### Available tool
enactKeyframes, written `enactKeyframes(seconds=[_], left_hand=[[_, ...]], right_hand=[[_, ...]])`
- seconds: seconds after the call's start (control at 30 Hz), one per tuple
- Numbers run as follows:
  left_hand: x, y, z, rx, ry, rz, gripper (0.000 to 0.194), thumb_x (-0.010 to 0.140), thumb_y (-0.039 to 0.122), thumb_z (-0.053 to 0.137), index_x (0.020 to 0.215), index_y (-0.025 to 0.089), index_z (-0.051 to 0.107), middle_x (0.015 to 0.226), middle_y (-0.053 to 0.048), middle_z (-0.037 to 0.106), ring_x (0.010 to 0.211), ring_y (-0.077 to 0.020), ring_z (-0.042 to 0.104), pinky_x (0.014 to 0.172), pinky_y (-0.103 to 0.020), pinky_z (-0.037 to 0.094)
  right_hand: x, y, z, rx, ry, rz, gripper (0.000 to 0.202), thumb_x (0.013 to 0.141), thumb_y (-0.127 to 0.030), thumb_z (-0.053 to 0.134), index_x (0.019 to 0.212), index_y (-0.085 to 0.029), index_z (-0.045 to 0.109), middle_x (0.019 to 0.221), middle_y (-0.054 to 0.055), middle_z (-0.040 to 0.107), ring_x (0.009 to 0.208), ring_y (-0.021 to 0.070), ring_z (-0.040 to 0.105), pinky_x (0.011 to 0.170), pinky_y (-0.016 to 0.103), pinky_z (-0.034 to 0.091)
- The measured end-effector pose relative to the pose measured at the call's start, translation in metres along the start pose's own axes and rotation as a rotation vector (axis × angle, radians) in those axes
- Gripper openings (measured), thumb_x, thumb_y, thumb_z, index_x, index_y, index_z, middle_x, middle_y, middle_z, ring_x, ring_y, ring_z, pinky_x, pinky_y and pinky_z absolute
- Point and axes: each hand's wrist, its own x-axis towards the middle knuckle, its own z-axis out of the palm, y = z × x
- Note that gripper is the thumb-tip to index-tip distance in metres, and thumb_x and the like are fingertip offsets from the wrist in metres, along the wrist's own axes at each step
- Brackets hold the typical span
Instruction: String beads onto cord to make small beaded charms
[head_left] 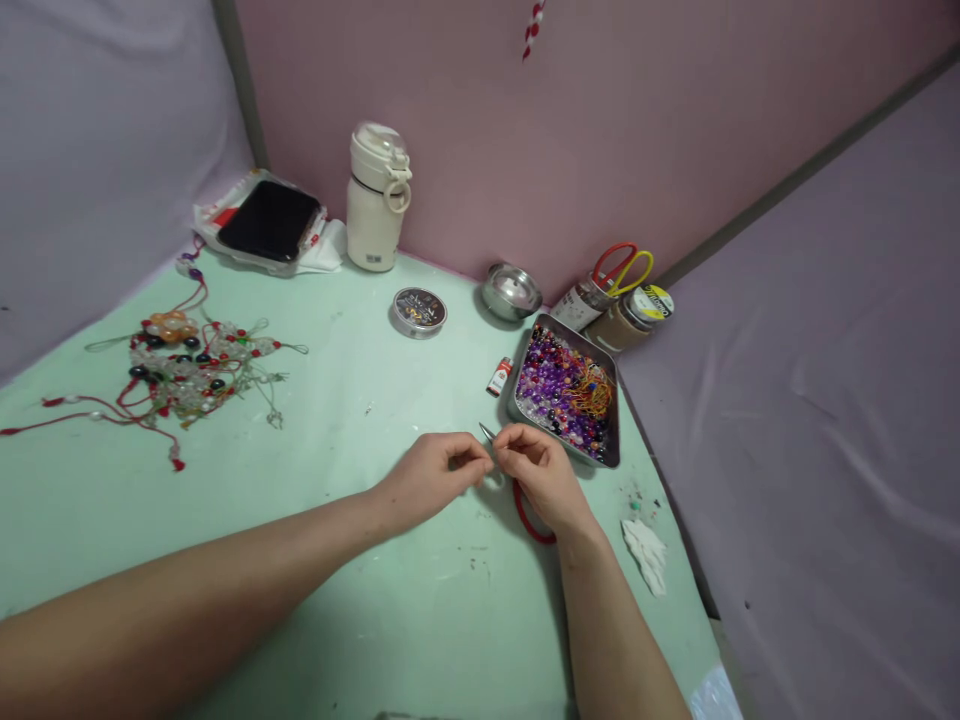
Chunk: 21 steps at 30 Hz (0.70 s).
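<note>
My left hand is pinched, its thumb and forefinger meeting close to my right fingertips; what it holds is too small to make out. My right hand is closed too, fingers pressed together on something too fine to tell. Below and partly behind it lie red-handled scissors, their metal tip showing between the hands. Just behind my right hand stands a metal tray of purple, red and clear beads with tangled orange cord. A small red and white bottle lies left of the tray.
Beaded strings lie in a heap at the left. Toward the back are a phone, a cream bottle, a round spool, a metal bowl and jars. Crumpled white tissue lies at the right.
</note>
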Motion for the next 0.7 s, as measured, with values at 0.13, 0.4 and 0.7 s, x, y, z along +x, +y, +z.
enactKeyframes(seconds=[0.13,0.4,0.7], left_hand=[[0.000,-0.001,0.000,-0.095,0.044,-0.002,0.021,0.083,0.035,0.056,0.076,0.018,0.065,0.071,0.000,0.065,0.066,-0.0132,0.054,0.063,-0.025,0.041],[0.002,0.003,-0.001,-0.226,0.236,-0.027,0.022,0.081,0.040,0.061,0.077,0.018,0.066,0.071,0.000,0.066,0.067,-0.0130,0.055,0.062,-0.025,0.044],[0.002,0.001,0.001,-0.215,0.194,-0.010,0.020,0.082,0.036,0.060,0.075,0.018,0.065,0.071,0.000,0.066,0.069,-0.0132,0.057,0.066,-0.026,0.046]], right_hand=[[0.000,-0.001,-0.003,0.074,0.039,-0.024,0.020,0.078,-0.034,0.070,0.093,-0.021,0.069,0.072,-0.002,0.056,0.060,0.0089,0.043,0.058,0.023,0.035],[0.002,0.002,0.009,0.236,0.075,-0.019,0.019,0.074,-0.032,0.075,0.089,-0.021,0.069,0.078,0.000,0.062,0.067,0.0102,0.052,0.064,0.024,0.041],[0.002,0.014,0.019,0.171,0.150,-0.123,0.011,0.075,-0.027,0.075,0.082,-0.022,0.068,0.076,-0.003,0.060,0.065,0.0084,0.051,0.063,0.023,0.040]])
